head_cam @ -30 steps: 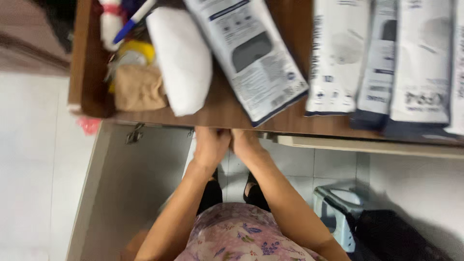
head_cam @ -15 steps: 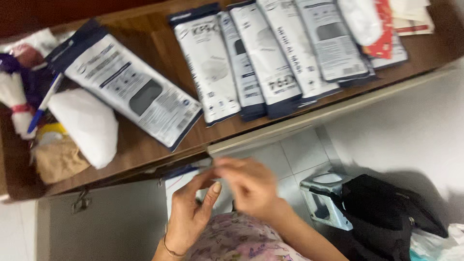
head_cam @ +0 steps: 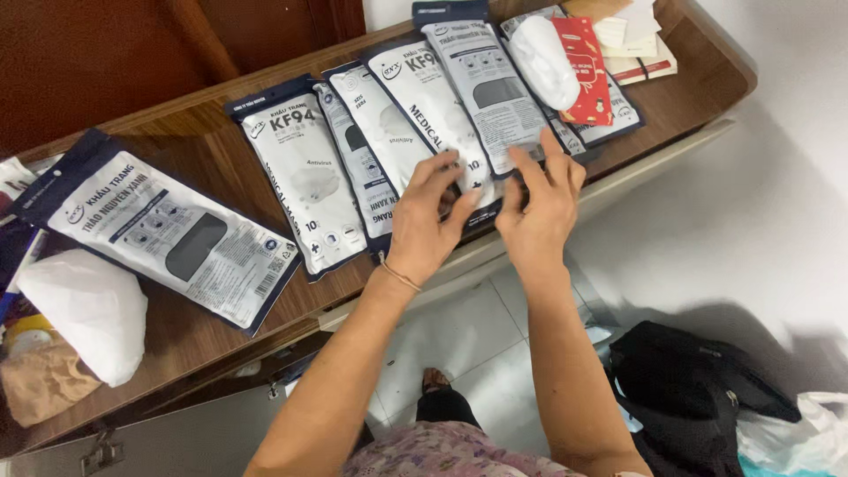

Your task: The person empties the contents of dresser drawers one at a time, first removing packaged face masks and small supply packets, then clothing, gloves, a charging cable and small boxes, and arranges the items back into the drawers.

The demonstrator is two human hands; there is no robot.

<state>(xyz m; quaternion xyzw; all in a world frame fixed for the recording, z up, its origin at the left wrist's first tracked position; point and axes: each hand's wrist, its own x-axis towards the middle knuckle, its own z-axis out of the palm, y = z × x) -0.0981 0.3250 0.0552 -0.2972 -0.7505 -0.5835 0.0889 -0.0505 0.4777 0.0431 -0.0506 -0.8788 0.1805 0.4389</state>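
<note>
Here, the left hand (head_cam: 427, 221) and the right hand (head_cam: 541, 208) rest side by side on the bottom edge of a face mask packet (head_cam: 495, 93) in a row on the wooden table (head_cam: 689, 84). Fingers lie spread and flat on it, clamped on nothing. Left of the hands sits another white mask packet (head_cam: 305, 177). Just past the right fingertips lies a loose white mask (head_cam: 543, 60) beside a red envelope (head_cam: 585, 71).

left hand (head_cam: 426, 221), right hand (head_cam: 541, 205), side by side, fingers spread
</note>
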